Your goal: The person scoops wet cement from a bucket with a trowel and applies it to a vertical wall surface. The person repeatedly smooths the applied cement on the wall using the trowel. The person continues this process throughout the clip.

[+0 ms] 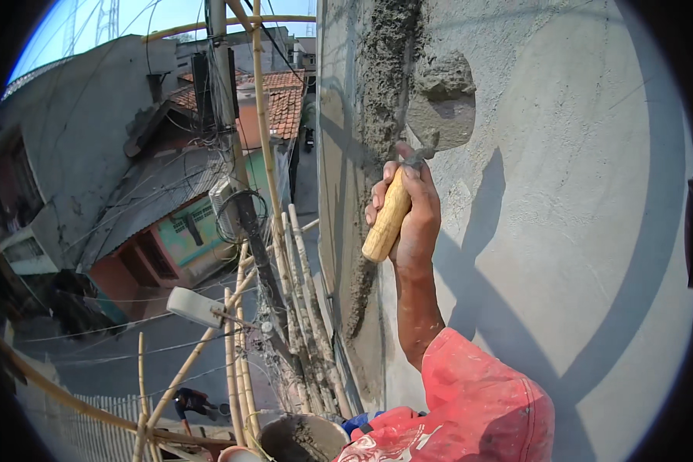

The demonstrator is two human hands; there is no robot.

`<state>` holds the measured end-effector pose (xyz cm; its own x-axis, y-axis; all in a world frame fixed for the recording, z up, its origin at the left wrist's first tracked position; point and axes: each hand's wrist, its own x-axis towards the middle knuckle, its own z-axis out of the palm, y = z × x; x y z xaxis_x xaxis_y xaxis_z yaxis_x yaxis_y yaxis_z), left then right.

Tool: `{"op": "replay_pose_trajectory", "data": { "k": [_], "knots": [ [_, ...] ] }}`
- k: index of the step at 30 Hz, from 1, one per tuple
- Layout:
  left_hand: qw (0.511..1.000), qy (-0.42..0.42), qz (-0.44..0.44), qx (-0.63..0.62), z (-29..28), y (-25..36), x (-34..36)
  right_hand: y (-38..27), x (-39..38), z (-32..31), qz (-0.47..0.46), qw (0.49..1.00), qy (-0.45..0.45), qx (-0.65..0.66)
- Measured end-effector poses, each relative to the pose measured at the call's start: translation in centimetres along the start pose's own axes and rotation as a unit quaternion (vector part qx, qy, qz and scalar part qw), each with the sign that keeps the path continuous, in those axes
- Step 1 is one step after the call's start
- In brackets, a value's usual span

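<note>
A bucket point(333, 433) of grey mortar point(306, 445) sits below and left of the right hand point(418, 212). Raised, that hand wraps tightly around a trowel point(387, 222), blade point(448, 122) above it at the wall point(577, 169).

White lamp point(195, 306) near utility pole point(239, 165); tiled roof point(286, 100) behind.

Outdoors, bright sunlight. Gray wall point(585, 231) filling right side, dark shadows across it. Upper left: blue sky point(142, 11), tall gray building point(85, 131). Left of centre: orange tiled roof point(285, 106), green-and-orange house point(169, 240), utility pole point(222, 81). Lower left: bamboo poles point(231, 362), gray pavement point(108, 369).
</note>
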<state>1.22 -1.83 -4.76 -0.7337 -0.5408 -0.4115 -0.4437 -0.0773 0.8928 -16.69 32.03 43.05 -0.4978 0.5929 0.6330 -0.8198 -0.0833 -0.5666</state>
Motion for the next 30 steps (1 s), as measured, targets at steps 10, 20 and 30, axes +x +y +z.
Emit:
{"op": "replay_pose_trajectory", "data": {
  "k": [10,20,30],
  "knots": [
    [1.0,-0.012,0.005,0.015,1.4,0.5,1.7,-4.0,14.6,-2.5,-0.653,0.555,0.292,-0.426],
    [0.999,-0.002,0.011,0.048,-3.0,-2.4,0.5,22.5,-31.5,-16.2,0.313,0.727,-0.222,-0.569],
    [0.999,-0.009,-0.015,0.026,-1.7,2.2,-4.0,20.3,-34.2,-20.7,0.281,0.552,-0.619,-0.482]
  ]
}}
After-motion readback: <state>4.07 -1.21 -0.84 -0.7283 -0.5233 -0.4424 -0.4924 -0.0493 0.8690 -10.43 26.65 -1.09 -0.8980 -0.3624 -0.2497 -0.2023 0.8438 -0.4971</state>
